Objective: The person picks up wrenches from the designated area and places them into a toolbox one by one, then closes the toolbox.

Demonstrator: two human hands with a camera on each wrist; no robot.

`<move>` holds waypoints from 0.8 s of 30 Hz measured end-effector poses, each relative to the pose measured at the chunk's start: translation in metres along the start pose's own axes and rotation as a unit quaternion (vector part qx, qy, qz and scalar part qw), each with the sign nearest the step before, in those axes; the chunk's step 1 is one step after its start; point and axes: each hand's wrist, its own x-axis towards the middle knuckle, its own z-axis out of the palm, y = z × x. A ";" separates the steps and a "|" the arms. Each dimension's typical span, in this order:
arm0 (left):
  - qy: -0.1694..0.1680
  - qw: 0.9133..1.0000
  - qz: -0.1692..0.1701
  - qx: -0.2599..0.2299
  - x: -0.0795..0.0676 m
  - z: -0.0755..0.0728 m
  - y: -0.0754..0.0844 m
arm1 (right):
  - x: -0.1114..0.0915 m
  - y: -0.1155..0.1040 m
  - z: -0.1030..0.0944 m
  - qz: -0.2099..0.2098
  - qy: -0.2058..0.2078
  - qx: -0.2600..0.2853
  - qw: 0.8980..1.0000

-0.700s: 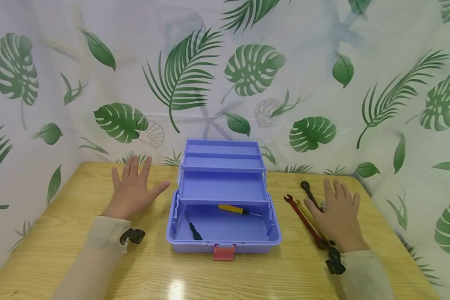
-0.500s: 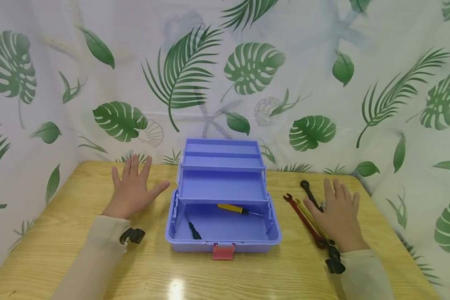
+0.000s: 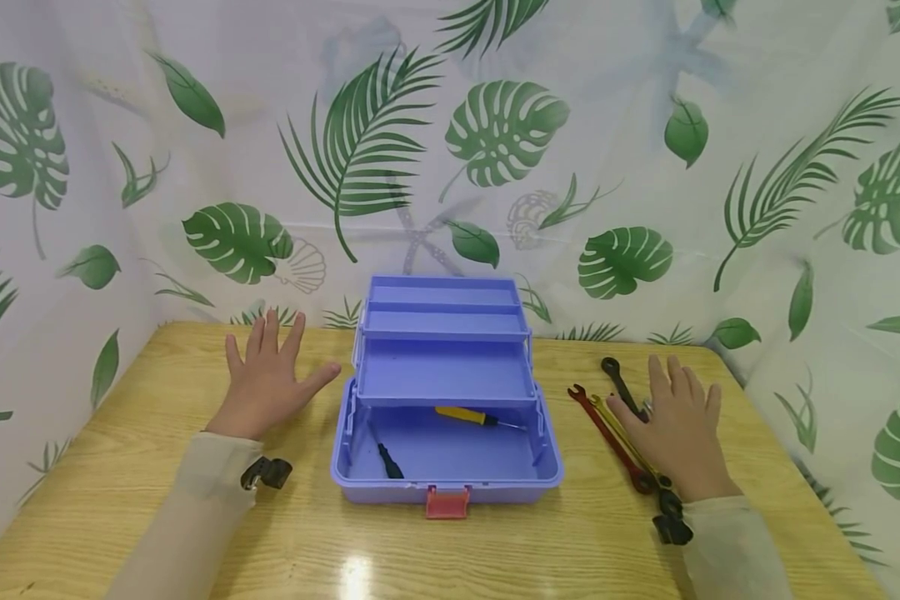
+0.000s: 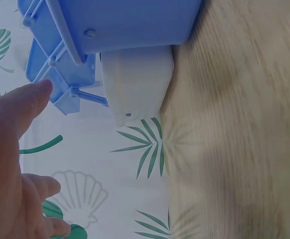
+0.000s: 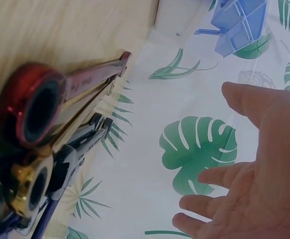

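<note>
A blue-purple toolbox stands on the table with its tiered trays raised. In its bottom lie a screwdriver with a yellow handle and one with a dark handle. My left hand, fingers spread and holding nothing, is to the left of the box. To the right, my right hand is spread over a group of tools and holds nothing. Beneath and beside it lie a red wrench, a yellow wrench and a black wrench; the hand partly hides them.
The wooden table meets a white cloth with green leaf prints at its back and sides. A pink latch hangs down at the box's front. A white lid shows behind the box in the left wrist view.
Both hands keep their places and their spread fingers. The box and tools have not moved; only the head view shifts very slightly.
</note>
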 end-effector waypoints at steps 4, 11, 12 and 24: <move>0.000 1.000 0.001 0.001 -0.001 -0.001 0.001 | -0.001 0.001 0.000 -0.001 0.002 -0.003 1.000; -0.004 1.000 0.002 -0.001 -0.003 -0.006 0.004 | -0.002 0.002 0.000 0.003 -0.004 0.003 1.000; -0.005 1.000 0.002 -0.001 -0.003 -0.006 0.004 | -0.001 0.003 -0.001 0.004 -0.005 0.003 1.000; -0.020 1.000 -0.001 -0.011 -0.002 -0.006 0.005 | 0.000 0.001 -0.010 0.042 -0.082 0.018 0.996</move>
